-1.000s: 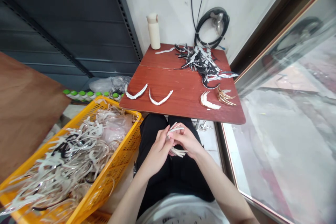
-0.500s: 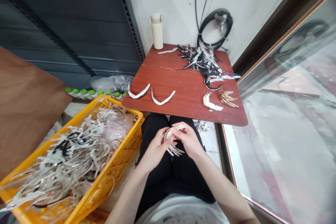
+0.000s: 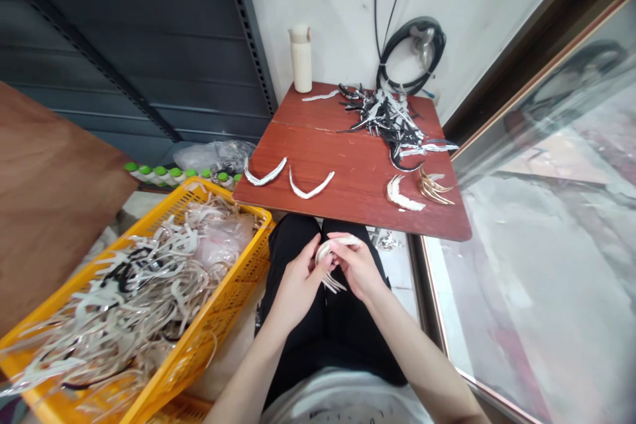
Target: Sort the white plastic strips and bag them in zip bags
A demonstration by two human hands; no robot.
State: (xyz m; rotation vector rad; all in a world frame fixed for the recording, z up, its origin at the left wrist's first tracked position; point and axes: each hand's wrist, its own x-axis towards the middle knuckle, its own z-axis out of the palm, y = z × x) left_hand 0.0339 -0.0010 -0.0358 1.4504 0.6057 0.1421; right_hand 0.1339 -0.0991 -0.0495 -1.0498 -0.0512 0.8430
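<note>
Over my lap, my left hand [image 3: 298,278] and my right hand [image 3: 356,266] are both closed around a small bundle of curved cream-white strips [image 3: 328,264]. The strips' ends fan out below my fingers. My left thumb presses on the bundle's left side, while my right fingers pinch its top. Just ahead stands a small red-brown table [image 3: 348,175].
On the table lie two white curved pieces [image 3: 287,180], a cream stack [image 3: 401,195], a gold stack [image 3: 433,188], a black-and-white pile [image 3: 387,120] and a cream bottle [image 3: 301,58]. A yellow crate [image 3: 218,308] of strips sits at my left. Glass panel on the right.
The bundle has been gathered tighter and turned between my hands, and the fanned ends stick out less. The view has shifted slightly.
</note>
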